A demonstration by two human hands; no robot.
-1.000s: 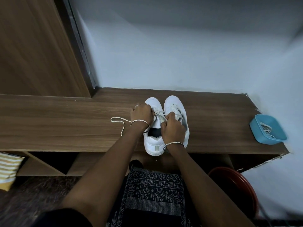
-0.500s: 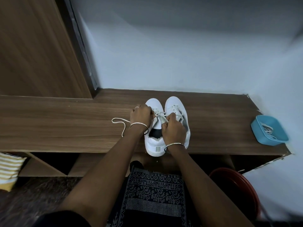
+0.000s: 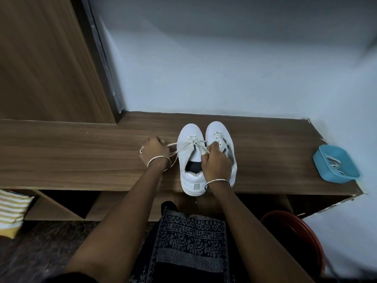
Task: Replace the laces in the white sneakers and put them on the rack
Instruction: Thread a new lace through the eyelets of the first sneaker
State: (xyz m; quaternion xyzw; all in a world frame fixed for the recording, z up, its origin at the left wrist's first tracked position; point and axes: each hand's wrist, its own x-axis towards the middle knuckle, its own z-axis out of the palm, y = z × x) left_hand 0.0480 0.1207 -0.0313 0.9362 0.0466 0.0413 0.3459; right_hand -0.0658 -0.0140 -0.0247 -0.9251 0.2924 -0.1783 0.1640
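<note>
Sneakers (image 3: 189, 135) sit side by side mid-bench (image 3: 81, 160), toes to the wall (image 3: 204, 68), heels right at the front edge.

Your left hand (image 3: 154, 149) is clenched on the lace (image 3: 173, 145), out to the left of the pair. The lace runs from the eyelets of the left-side sneaker to your fingers, and the loose end loops back under your wrist. Your right hand (image 3: 216, 162) pinches the lace crossing over that sneaker's tongue and covers the rear of the other sneaker.

Room:
- Long bare run of bench on your left, bounded at the back by the panel (image 3: 40, 58).
- Shorter run on your right, ending at the tray (image 3: 320, 160) near the right end, by the wall.
- Strip of bare bench between toes and wall.
- Open compartments below the front edge, with a striped cloth (image 3: 12, 209) at far left.
- Red tub (image 3: 295, 227) on the floor, low right.

Materials:
- Bench and panel: wood-grain laminate, square edges, chipped at the front right corner.
- Sneakers: smooth white, rounded toes, thick flat soles, grey heel tab on the left-side one.
- Lace: flat, off-white.
- Tray: blue plastic, rounded rectangle, holding coiled white laces.
- Wall: matte, pale blue-grey.
- Thin metal bangle on each of your wrists.
</note>
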